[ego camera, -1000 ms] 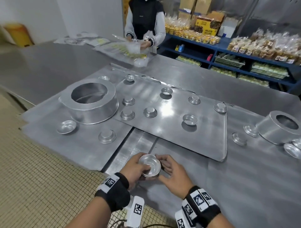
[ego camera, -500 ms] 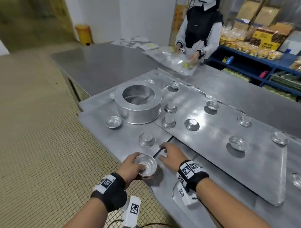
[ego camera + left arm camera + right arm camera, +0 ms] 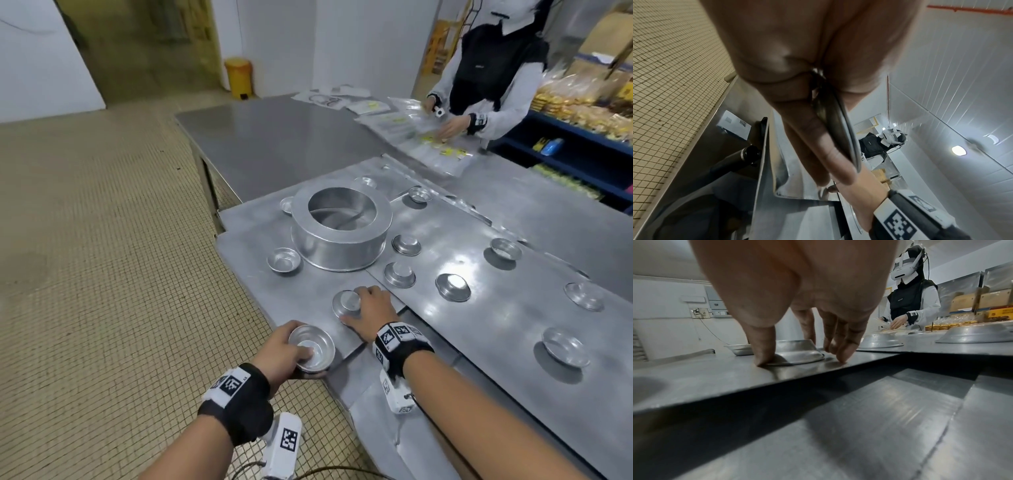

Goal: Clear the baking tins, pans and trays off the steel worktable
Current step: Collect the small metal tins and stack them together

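At the near corner of the surface (image 3: 342, 164), the right hand (image 3: 371, 310) is curling thumb and fingers (image 3: 844, 352) down around an upturned small tin (image 3: 346, 303), their tips touching the flat tray (image 3: 308, 310) on either side of it. The left hand (image 3: 279, 353) is gripping a stack of small tins (image 3: 312, 347), open side up, over the surface's edge, thumb inside the rim. The collecting step seems to be in hand. Next, the upturned tin likely needs lifting off the tray, turning over and nesting into the held stack. Beyond the hands, the large round pan (image 3: 340, 229) and many more scattered tins are waiting on the overlapping trays, so most of the clearing is not yet done.
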Tool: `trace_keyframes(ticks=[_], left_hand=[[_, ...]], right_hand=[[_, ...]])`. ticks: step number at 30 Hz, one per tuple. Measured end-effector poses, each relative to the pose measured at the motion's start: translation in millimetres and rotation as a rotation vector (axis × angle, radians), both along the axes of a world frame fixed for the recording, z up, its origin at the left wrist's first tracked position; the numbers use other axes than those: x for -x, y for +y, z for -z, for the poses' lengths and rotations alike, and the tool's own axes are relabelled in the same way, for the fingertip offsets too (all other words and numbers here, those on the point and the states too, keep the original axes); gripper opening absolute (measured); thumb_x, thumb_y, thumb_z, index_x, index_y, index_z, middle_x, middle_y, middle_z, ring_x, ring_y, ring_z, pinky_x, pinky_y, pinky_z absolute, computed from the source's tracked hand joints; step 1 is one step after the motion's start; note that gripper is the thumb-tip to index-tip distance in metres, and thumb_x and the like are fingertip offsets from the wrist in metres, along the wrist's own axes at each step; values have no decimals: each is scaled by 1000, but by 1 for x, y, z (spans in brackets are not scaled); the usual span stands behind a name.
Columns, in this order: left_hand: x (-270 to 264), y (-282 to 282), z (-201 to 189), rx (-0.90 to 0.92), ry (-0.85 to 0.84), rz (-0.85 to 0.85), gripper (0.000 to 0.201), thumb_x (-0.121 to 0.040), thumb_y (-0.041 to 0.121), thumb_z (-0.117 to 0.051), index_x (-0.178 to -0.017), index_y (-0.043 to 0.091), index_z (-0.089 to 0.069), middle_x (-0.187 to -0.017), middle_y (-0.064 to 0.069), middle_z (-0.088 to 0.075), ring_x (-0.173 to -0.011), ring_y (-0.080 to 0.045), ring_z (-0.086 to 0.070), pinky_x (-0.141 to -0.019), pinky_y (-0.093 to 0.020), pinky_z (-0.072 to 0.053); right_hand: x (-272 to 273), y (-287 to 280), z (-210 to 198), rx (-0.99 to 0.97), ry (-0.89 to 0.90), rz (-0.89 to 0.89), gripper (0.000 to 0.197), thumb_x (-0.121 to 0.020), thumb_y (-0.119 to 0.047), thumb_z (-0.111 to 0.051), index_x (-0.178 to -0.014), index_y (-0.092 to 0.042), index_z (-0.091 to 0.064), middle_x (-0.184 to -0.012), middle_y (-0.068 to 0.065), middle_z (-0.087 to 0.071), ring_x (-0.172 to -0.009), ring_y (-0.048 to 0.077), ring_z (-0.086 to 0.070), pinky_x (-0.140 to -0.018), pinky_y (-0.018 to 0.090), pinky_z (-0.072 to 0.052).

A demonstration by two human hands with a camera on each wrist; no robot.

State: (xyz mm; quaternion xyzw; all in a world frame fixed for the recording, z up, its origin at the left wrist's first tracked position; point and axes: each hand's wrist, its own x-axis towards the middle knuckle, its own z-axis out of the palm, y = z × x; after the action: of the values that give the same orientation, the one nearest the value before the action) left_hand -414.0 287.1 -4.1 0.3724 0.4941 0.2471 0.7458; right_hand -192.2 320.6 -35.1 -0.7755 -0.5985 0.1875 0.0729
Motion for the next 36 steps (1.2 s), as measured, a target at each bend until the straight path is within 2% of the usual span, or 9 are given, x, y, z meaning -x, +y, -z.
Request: trace_keyframes(ticks=[7, 12, 15, 19, 22, 26, 29, 32, 36], left_hand=[[0, -14, -4, -2, 6, -57, 33, -87, -19, -48, -112, 0, -56, -120, -31, -54, -89, -47, -66, -64, -47, -61], [-3, -24, -8, -21, 82, -97, 31, -86, -14, -52, -112, 3, -57, -118, -31, -56, -86, -46, -66, -66, -47, -61], [-10, -28, -11, -30, 105, -123, 27, -88, -7, -57, -113, 3, -59, -119, -31, -57, -86, -43, -66, -64, -44, -60], [-21, -35, -16, -27, 93, -148, 27, -94, 24, -64, -112, 3, -64, -116, -29, -63, -86, -39, -69, -66, -45, -61], [-25, -40, -19, 19, 42, -117, 54, -93, 54, -57, -115, 6, -65, -113, -26, -69, -94, -41, -71, -73, -46, -60], [-29, -44, -32, -1, -7, -53, 68, -95, 65, -42, -112, 6, -70, -103, -23, -74, -98, -41, -71, -87, -48, -58], [-31, -45, -37, -38, -42, -73, 52, -99, 52, -49, -113, 6, -69, -107, -23, -72, -91, -37, -72, -88, -50, -57], [-31, -41, -37, -60, -6, -167, 21, -93, 11, -61, -112, 2, -63, -113, -32, -66, -81, -38, -70, -72, -49, -60], [-25, -30, -32, -88, 23, -175, 28, -86, -7, -55, -111, 3, -63, -110, -32, -65, -84, -39, -67, -74, -56, -58]], right_hand=[[3, -14, -7, -186, 103, 21, 52, -75, -35, -80, -112, -18, -48, -114, 2, -55, -112, 23, -47, -90, 36, -46], [4, -35, -24, -273, 255, 4, 69, -79, -25, -77, -139, -21, -41, -135, 3, -44, -127, 23, -42, -107, 34, -38], [6, -54, -41, -340, 340, -26, 74, -79, -25, -78, -143, -27, -40, -137, 0, -38, -127, 17, -43, -108, 28, -38], [11, -80, -60, -481, 413, -54, 71, -69, -29, -84, -127, -29, -45, -124, -6, -40, -105, 7, -51, -93, 17, -44], [15, -94, -66, -532, 500, -78, 70, -64, -34, -84, -119, -29, -43, -117, -10, -46, -102, 3, -55, -92, 22, -51], [19, -107, -63, -488, 580, -114, 67, -61, -37, -85, -112, -33, -42, -113, -13, -56, -105, 5, -59, -92, 26, -53], [21, -111, -60, -466, 619, -150, 64, -61, -37, -86, -110, -32, -45, -111, -15, -61, -104, 2, -61, -92, 26, -54], [25, -109, -59, -408, 644, -190, 63, -62, -40, -88, -109, -32, -47, -112, -16, -64, -103, 0, -63, -89, 24, -55], [33, -98, -55, -308, 664, -243, 57, -68, -36, -87, -106, -32, -44, -132, -18, -58, -117, -1, -58, -100, 25, -50]])
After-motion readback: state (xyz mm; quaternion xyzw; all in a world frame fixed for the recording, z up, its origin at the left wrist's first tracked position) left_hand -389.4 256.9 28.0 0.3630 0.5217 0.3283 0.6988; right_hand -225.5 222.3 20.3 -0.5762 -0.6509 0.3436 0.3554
